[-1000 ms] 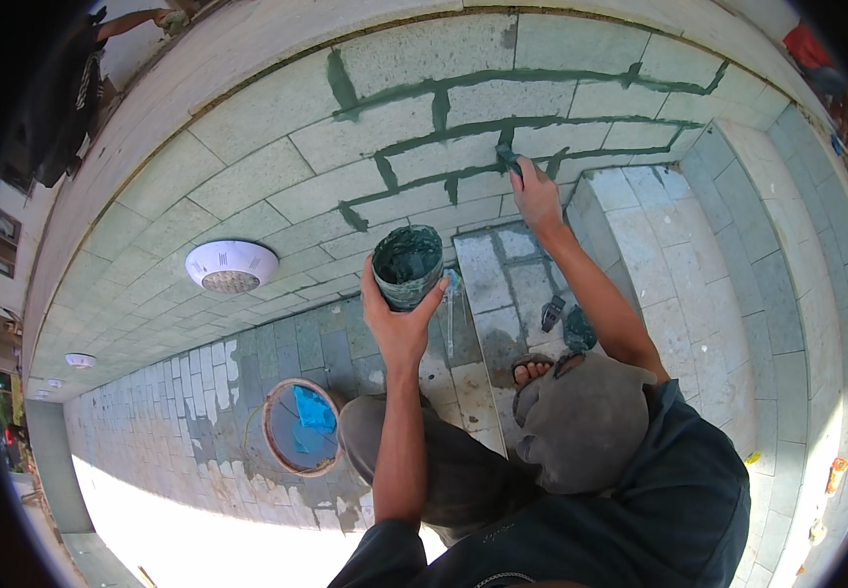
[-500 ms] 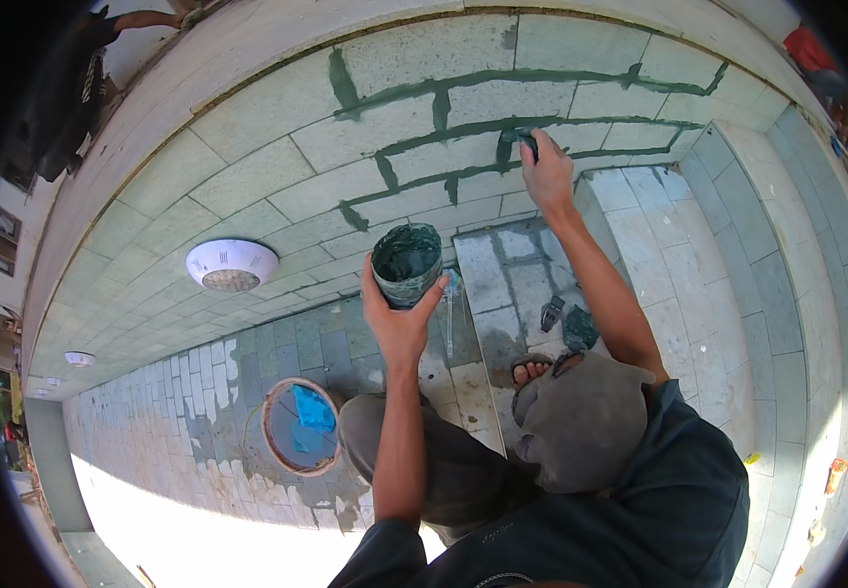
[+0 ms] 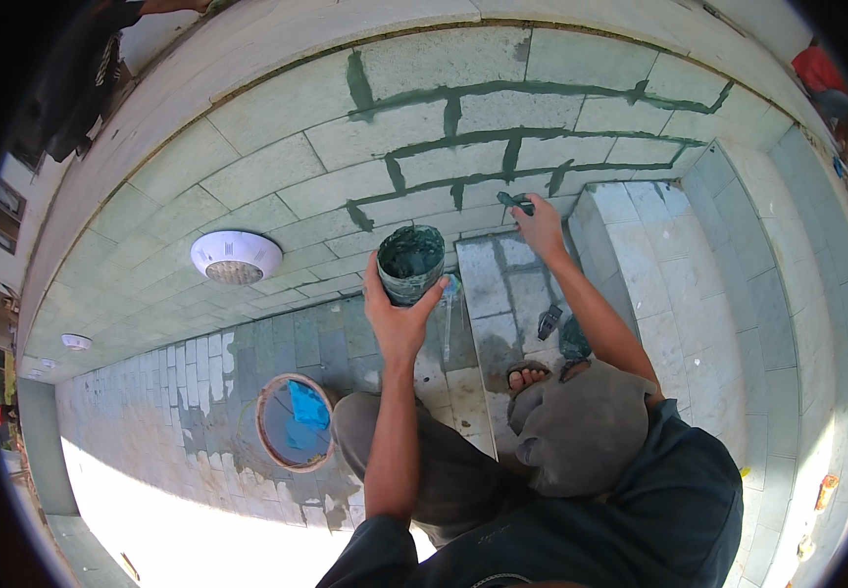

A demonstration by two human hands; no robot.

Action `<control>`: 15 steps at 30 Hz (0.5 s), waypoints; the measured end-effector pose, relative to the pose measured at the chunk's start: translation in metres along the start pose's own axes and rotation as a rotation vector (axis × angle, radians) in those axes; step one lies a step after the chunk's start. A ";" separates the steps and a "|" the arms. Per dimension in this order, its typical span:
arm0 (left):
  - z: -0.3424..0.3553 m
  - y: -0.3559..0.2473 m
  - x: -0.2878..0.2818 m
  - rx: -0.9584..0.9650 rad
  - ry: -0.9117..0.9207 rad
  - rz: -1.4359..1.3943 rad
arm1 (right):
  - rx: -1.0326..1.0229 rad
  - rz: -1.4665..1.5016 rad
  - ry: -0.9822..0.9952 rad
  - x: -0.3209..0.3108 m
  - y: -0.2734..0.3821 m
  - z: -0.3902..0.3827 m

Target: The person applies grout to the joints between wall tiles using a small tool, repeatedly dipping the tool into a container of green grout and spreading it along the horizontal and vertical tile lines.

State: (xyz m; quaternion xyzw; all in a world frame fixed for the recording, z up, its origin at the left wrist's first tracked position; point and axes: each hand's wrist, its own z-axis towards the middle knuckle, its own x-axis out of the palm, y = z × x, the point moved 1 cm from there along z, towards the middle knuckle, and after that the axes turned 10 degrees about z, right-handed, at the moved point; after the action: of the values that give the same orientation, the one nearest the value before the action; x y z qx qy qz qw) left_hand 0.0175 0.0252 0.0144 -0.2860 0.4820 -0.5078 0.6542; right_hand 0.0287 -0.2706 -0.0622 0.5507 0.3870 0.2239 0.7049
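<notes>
My left hand (image 3: 399, 314) grips a cup (image 3: 410, 286) holding dark green paste, upright below the tiled wall. My right hand (image 3: 540, 223) pinches a small spreader (image 3: 510, 202) smeared with green paste, near the wall's lower courses, right of the cup. Thick green lines (image 3: 473, 135) run along several joints of the pale tile wall (image 3: 257, 186). Behind the cup, a clear narrow object (image 3: 449, 318) lies partly hidden on the floor.
White round lights (image 3: 237, 257) sit on the wall. A basin (image 3: 269, 394) of water holds blue plastic. A dark tool (image 3: 548, 322) and green lump (image 3: 574, 339) rest beside my foot (image 3: 527, 377). Tiled steps (image 3: 669, 294) rise rightward. Other people (image 3: 76, 83) appear at both upper edges.
My right hand rose slightly, then came down and away from the upper joints with the spreader. My left hand still holds the cup. The view has shifted slightly.
</notes>
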 end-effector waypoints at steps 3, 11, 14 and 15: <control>0.000 -0.005 0.000 0.013 -0.005 0.014 | 0.116 0.271 0.115 -0.008 0.016 -0.010; -0.001 -0.014 -0.009 0.130 0.047 0.109 | 0.019 0.163 0.289 -0.033 0.106 -0.065; 0.000 -0.021 -0.003 0.203 0.074 0.115 | -0.143 0.041 0.362 -0.048 0.121 -0.076; -0.002 -0.019 -0.004 0.204 0.090 0.122 | -0.167 -0.068 0.388 -0.052 0.136 -0.085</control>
State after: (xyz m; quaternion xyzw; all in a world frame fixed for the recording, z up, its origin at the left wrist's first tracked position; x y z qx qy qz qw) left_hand 0.0077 0.0227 0.0311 -0.1649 0.4730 -0.5258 0.6875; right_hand -0.0549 -0.2176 0.0740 0.4234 0.5141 0.3332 0.6674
